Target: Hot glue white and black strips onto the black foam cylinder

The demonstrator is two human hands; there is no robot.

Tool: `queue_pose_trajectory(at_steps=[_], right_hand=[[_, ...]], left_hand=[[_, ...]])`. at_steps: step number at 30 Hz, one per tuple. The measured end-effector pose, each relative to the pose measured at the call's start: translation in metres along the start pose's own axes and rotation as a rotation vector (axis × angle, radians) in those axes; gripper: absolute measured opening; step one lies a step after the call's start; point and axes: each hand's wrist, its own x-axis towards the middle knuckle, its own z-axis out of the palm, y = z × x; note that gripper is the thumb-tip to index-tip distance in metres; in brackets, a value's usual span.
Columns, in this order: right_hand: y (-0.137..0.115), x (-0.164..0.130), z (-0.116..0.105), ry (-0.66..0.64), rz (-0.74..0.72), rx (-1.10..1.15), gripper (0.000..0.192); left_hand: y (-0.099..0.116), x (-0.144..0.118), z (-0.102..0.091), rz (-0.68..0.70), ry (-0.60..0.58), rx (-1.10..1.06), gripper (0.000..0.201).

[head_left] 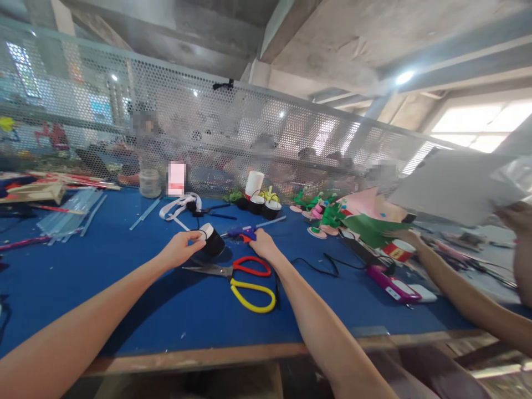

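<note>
Between the fingers of my left hand (pixel 182 249) is a small black and white cup (pixel 212 240), tilted above the blue table, with a thin dark loop at its rim. My right hand (pixel 263 244) grips a blue glue gun (pixel 241 232) with an orange trigger; its nozzle points left toward the cup. Just below both hands lies a pair of scissors (pixel 226 271) with one red and one yellow handle, blades to the left. Beyond the glue gun, two similar black and white cups (pixel 272 208) with thin handles stand beside a white roll (pixel 254 183).
Clear glue sticks (pixel 68 213) lie at left, near a glass jar (pixel 150 183) and white ribbon (pixel 178 208). Green craft figures (pixel 330 213) stand right of centre. A co-worker's arms (pixel 457 282) reach in at right, by a magenta device (pixel 393 284). A perforated metal screen (pixel 233 133) backs the table.
</note>
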Motion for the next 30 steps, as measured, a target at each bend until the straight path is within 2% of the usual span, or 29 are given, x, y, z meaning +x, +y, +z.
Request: queue_pose_trajectory(at_steps=[3,5,7,10,14,20,30], right_hand=[[-0.009,-0.006,-0.015,0.057,0.008,0.314,0.027],[-0.017,-0.013,-0.025,-0.019,-0.008,0.633,0.022],[-0.025,-0.022,-0.032,-0.125,-0.034,0.766,0.016],[-0.036,-0.036,-0.034,-0.148,-0.106,0.745,0.016],[-0.044,-0.048,-0.028,-0.169,-0.175,0.596,0.015],[-0.045,-0.052,-0.020,-0.007,-0.358,0.326,0.016],[-0.051,-0.057,-0.016,0.000,-0.428,0.253,0.017]], left_hand=[[-0.001,0.000,-0.001,0.009,-0.034,-0.024,0.024],[0.000,0.001,-0.001,0.008,-0.072,-0.061,0.025],[0.001,0.001,-0.002,-0.011,-0.099,-0.096,0.024],[-0.002,0.002,-0.002,-0.044,-0.094,-0.135,0.024],[-0.006,0.004,-0.002,-0.058,-0.060,-0.156,0.025],[-0.006,0.004,-0.002,-0.080,-0.063,-0.140,0.027],[-0.006,0.005,-0.002,-0.068,-0.066,-0.117,0.029]])
